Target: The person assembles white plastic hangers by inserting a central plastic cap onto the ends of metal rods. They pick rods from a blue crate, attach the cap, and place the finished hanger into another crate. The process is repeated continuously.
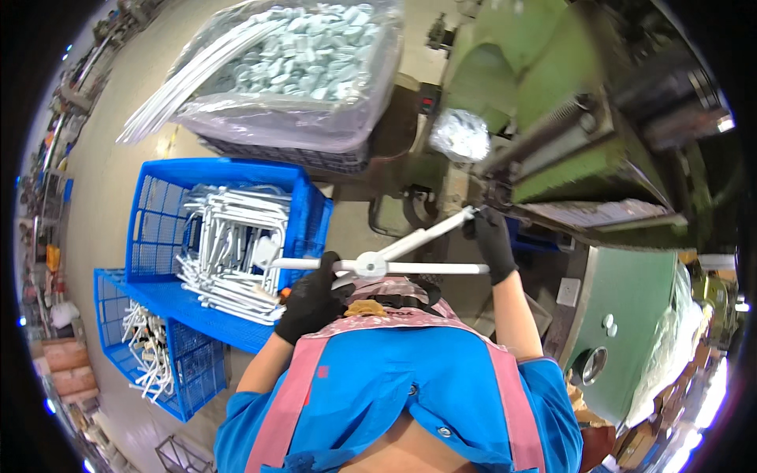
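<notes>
Left hand: the black-gloved left hand (314,296) has its grip clenched on the near-left part of the white hinged tube assembly (378,264).
Right hand: the gloved right hand (494,240) grasps the assembly's right end.
Assembly: held in mid-air above the person's chest, one arm slanting far-right toward the green press machine (568,110).
Left side: a blue crate (311,213) of white tube parts (233,244); beyond it, a plastic-lined bin (300,118).

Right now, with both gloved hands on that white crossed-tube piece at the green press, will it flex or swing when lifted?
The white crossed-tube piece looks like rigid painted metal, so probably stiff. Its arms meet at a round joint, so they may scissor. The left hand and right hand grip separate arms, which likely steadies it.
</notes>
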Demonstrator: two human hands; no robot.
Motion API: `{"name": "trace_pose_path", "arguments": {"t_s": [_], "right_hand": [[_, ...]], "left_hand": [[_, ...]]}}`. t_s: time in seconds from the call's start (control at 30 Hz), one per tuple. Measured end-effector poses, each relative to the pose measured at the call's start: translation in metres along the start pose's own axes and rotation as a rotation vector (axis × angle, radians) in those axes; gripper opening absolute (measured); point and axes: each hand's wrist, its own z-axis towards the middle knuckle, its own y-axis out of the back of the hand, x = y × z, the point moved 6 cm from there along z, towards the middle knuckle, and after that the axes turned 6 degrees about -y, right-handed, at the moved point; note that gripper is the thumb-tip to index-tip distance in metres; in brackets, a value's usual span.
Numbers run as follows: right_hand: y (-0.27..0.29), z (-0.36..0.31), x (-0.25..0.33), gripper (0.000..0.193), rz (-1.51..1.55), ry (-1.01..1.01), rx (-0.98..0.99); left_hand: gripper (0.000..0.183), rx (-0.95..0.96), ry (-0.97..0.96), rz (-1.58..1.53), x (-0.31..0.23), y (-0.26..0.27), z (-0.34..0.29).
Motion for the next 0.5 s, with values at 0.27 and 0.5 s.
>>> {"name": "trace_pose_path", "arguments": {"t_s": [0.27,0.5], "right_hand": [[0.004,-0.008,0.005,0.02,-0.032,0.097,0.017],[0.007,-0.006,-0.011,0.023,0.123,0.006,-0.056]], "left_hand": [[0.051,0.152,-0.262,0.194,0.026,0.043,0.026],[0.026,-0.875,-0.356,0.479,0.125,0.263,0.134]]}}
